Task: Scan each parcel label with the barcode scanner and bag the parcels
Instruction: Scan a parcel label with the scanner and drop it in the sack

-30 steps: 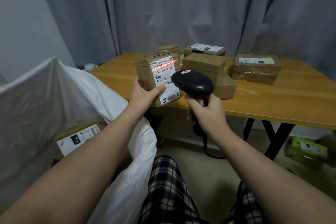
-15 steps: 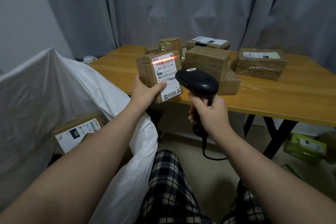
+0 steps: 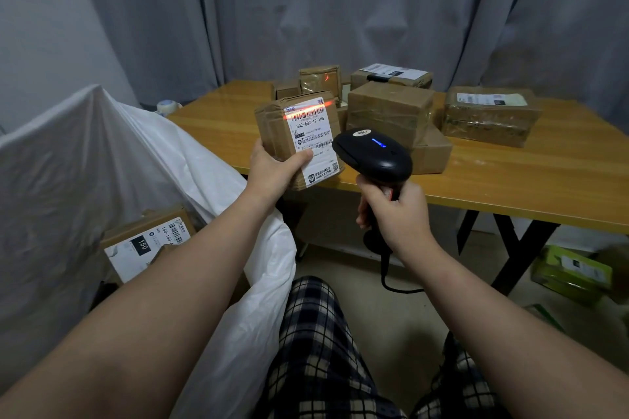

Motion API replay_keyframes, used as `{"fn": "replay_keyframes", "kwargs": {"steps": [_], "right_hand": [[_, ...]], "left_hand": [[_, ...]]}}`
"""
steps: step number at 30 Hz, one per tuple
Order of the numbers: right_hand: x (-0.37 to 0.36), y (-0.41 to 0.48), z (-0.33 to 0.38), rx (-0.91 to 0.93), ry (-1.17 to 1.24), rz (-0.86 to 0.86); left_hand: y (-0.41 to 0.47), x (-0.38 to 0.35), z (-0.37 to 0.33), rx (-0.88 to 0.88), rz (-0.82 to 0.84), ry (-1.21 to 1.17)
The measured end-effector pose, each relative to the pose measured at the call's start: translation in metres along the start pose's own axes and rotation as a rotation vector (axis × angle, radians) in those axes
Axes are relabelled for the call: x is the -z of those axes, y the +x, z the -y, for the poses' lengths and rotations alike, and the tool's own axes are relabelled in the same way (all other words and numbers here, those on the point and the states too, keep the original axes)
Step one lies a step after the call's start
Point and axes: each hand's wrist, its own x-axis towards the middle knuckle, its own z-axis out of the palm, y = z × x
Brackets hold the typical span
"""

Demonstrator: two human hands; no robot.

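The left hand (image 3: 272, 170) gripped a parcel (image 3: 296, 141) above the worktop (image 3: 544, 177); the right hand (image 3: 398, 214) clasped the scanner (image 3: 374, 155), its red line crossing the label (image 3: 311, 139).

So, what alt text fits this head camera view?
A person's left hand holds a labelled parcel while the right hand aims a black scanner, its red line across the barcode. The table behind carries other parcels; a white bag stands left.

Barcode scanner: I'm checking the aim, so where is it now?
In the head view the barcode scanner is just right of centre, gripped by the right hand, aimed at the parcel the left hand holds.
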Motion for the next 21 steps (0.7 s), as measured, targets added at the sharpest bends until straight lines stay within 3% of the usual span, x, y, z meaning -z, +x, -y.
{"fn": "replay_keyframes", "kwargs": {"steps": [11,21], "right_hand": [[-0.003,-0.010,-0.026,-0.018,0.041,-0.073],[-0.029,0.000,-0.005,0.020,0.024,0.123]], "left_hand": [[-0.003,-0.003,0.006,0.061,0.016,-0.041],[-0.044,0.038,0.005,-0.038,-0.037,-0.049]]}}
